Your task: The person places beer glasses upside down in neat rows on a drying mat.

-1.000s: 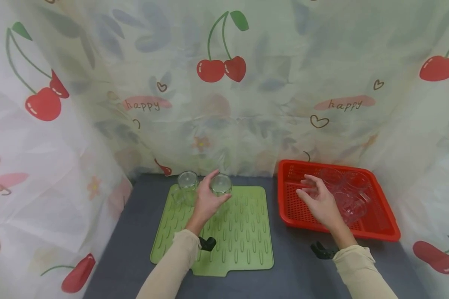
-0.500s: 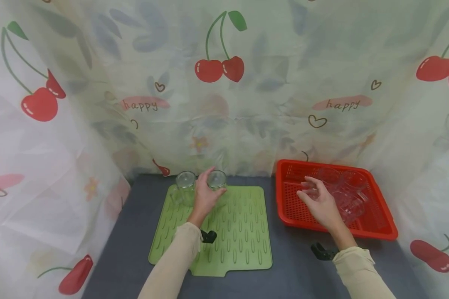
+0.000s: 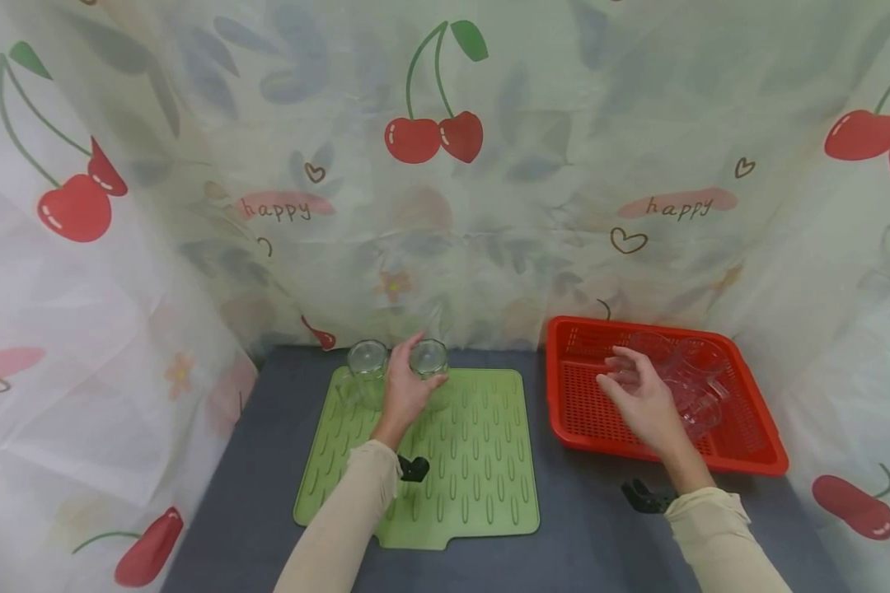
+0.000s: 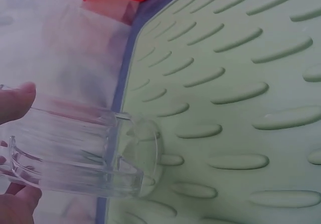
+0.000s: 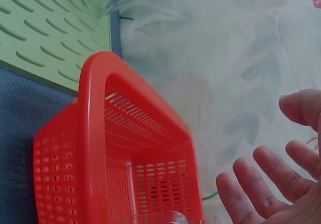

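Observation:
My left hand (image 3: 405, 394) grips an upside-down clear glass mug (image 3: 430, 357) near its base, thumb on one side and fingers on the other. In the left wrist view the mug's rim is down at the ridged green drying mat (image 4: 235, 133). A second glass mug (image 3: 368, 362) stands inverted just left of that hand, its handle to the left. My right hand (image 3: 647, 405) hovers over the red basket (image 3: 564, 432) with relaxed, slightly bent fingers and nothing in them. Several clear glasses (image 3: 703, 362) lie in the basket's right part, partly hidden by this hand.
The dark grey table (image 3: 578, 527) carries the mat at centre and the basket at right. A patterned curtain (image 3: 519, 272) closes off the back and both sides, close behind the mat and basket.
My left hand and the mug have shifted slightly left, then come almost to rest on the mat's far side. My right hand has moved a little right over the basket.

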`<move>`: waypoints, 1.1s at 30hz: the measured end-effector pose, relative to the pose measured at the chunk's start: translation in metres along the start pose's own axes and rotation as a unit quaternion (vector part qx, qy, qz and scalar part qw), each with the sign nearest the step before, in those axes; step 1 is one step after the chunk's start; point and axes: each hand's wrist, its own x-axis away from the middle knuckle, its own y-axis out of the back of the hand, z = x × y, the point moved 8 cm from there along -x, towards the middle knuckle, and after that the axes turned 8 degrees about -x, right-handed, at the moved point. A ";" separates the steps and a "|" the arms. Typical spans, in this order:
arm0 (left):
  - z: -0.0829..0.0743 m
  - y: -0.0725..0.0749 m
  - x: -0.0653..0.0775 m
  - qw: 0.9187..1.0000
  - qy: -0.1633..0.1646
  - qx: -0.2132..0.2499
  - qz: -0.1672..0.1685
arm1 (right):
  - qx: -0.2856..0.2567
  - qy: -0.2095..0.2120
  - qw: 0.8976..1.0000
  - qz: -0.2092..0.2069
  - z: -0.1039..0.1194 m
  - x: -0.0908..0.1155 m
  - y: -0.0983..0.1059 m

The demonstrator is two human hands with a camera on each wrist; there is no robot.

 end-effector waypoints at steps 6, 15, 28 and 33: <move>0.007 -0.004 -0.001 1.000 -0.002 -0.008 0.010 | 0.003 0.000 1.000 -0.005 -0.003 -0.001 0.004; 0.013 -0.008 -0.001 0.999 -0.010 -0.020 0.022 | 0.006 -0.005 1.000 -0.009 -0.003 -0.002 0.008; 0.009 -0.006 -0.003 1.000 -0.016 -0.017 -0.003 | 0.001 -0.013 1.000 -0.011 -0.005 0.000 0.015; 0.006 -0.007 -0.002 0.999 -0.015 -0.046 0.009 | 0.014 -0.021 0.999 -0.024 -0.005 -0.003 0.025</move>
